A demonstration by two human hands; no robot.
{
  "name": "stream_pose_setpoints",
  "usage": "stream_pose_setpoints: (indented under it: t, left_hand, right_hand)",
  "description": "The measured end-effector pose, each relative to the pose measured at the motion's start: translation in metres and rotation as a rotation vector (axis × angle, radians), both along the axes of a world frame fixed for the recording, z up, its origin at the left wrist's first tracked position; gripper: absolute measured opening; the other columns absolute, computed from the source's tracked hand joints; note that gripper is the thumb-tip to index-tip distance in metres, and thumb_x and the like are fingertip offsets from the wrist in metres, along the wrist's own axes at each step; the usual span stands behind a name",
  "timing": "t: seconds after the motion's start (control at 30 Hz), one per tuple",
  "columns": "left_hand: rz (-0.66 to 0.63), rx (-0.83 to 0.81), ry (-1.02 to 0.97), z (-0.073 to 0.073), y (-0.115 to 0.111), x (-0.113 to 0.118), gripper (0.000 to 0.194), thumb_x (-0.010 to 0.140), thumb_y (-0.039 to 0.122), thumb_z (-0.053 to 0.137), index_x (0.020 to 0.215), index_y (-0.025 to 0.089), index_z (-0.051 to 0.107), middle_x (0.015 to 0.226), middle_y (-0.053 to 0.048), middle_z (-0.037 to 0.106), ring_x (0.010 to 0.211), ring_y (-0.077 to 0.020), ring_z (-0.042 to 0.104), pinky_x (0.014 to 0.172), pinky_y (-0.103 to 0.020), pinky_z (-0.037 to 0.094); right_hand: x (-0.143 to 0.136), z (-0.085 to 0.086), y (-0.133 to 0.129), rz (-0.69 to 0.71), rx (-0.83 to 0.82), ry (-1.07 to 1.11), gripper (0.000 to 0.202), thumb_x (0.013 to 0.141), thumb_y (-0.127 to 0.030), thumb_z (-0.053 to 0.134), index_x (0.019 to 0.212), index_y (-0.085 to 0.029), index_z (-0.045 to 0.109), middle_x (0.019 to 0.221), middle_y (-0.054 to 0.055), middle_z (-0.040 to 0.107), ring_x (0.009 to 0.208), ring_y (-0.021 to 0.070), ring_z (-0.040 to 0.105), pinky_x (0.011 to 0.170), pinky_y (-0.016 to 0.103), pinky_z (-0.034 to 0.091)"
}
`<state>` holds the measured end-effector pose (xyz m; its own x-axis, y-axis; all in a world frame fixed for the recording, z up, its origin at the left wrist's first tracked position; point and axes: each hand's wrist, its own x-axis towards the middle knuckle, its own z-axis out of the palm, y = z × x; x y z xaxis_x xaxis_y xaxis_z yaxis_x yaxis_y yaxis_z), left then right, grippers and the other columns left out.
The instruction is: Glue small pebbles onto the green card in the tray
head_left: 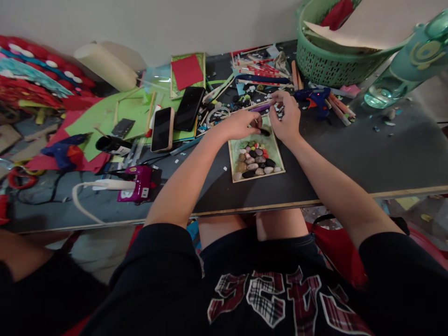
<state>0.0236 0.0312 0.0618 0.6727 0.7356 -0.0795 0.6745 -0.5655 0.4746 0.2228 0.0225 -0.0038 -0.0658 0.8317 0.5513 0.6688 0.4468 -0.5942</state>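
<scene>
A small rectangular board [257, 176] with a pale border lies on the dark table, its lower half covered with several pebbles [259, 159] in black, grey, white and brown. Smaller red and green bits show above them. My left hand [244, 124] reaches over the board's upper left part, fingers curled and pinching at the end of a dark, flat pebble [265, 132]. At the upper right edge, my right hand [286, 116] is bent with thumb and fingers apart. Beside its fingertips is a purple stick-like thing [259, 108]; I cannot see it being gripped.
Two phones [163, 129], a purple power adapter [136, 184] and a blue glue gun [63, 154] lie to the left. Another glue gun [314, 97], a green basket [336, 65] and a water bottle [392, 79] are at the right. Scraps litter the back. Someone's arm [21, 254] shows lower left.
</scene>
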Motion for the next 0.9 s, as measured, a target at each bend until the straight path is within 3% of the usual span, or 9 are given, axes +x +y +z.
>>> stream_pose_setpoints:
  t: [0.13, 0.27, 0.43, 0.57, 0.73, 0.9]
  left_hand:
    - [0.183, -0.062, -0.205, -0.008, -0.014, -0.017, 0.018, 0.092, 0.018, 0.057, 0.108, 0.019, 0.066, 0.091, -0.003, 0.079, 0.095, -0.0206, 0.075, 0.093, -0.035, 0.056]
    - [0.347, 0.057, -0.231, -0.019, -0.024, -0.023, 0.022, 0.093, 0.019, 0.057, 0.112, 0.018, 0.067, 0.104, -0.006, 0.079, 0.102, -0.0224, 0.075, 0.099, -0.037, 0.057]
    - [0.321, 0.192, -0.187, -0.028, -0.029, -0.013, 0.026, 0.094, 0.023, 0.062, 0.119, 0.019, 0.071, 0.123, -0.010, 0.077, 0.124, -0.0288, 0.067, 0.108, -0.042, 0.054]
    - [0.387, 0.219, -0.169, -0.035, -0.037, -0.014, 0.024, 0.097, 0.020, 0.058, 0.117, 0.017, 0.072, 0.121, -0.011, 0.076, 0.123, -0.0281, 0.067, 0.110, -0.043, 0.053]
    - [0.358, 0.223, -0.207, -0.045, -0.043, -0.017, 0.025, 0.097, 0.018, 0.057, 0.116, 0.018, 0.074, 0.118, -0.010, 0.077, 0.120, -0.0271, 0.066, 0.110, -0.044, 0.052]
    - [0.274, 0.252, -0.192, -0.051, -0.040, -0.012, 0.025, 0.098, 0.019, 0.056, 0.113, 0.018, 0.075, 0.120, -0.011, 0.075, 0.125, -0.0287, 0.063, 0.113, -0.047, 0.049]
  right_hand:
    - [-0.002, 0.006, -0.005, 0.139, -0.085, -0.039, 0.049, 0.103, -0.039, 0.045, 0.149, -0.023, 0.042, 0.123, 0.011, 0.072, 0.112, 0.0274, 0.068, 0.107, 0.050, 0.053]
    - [-0.003, 0.012, -0.009, 0.226, -0.133, -0.166, 0.054, 0.103, -0.041, 0.044, 0.153, -0.023, 0.040, 0.129, 0.012, 0.072, 0.116, 0.0292, 0.067, 0.110, 0.052, 0.051]
    - [0.005, 0.019, -0.012, 0.217, -0.178, -0.316, 0.064, 0.095, -0.046, 0.059, 0.152, -0.020, 0.045, 0.128, 0.014, 0.073, 0.131, 0.0369, 0.059, 0.115, 0.060, 0.045]
    - [0.011, 0.023, -0.015, 0.262, -0.257, -0.419, 0.060, 0.089, -0.037, 0.067, 0.146, -0.023, 0.056, 0.117, 0.012, 0.077, 0.126, 0.0405, 0.061, 0.111, 0.064, 0.047]
    - [0.011, 0.023, -0.013, 0.271, -0.287, -0.261, 0.063, 0.090, -0.036, 0.064, 0.150, -0.023, 0.049, 0.115, 0.012, 0.075, 0.108, 0.0331, 0.070, 0.101, 0.056, 0.056]
    - [0.017, 0.020, -0.006, 0.391, -0.332, -0.047, 0.065, 0.090, -0.039, 0.065, 0.150, -0.026, 0.046, 0.115, 0.009, 0.071, 0.097, 0.0237, 0.070, 0.087, 0.044, 0.062]
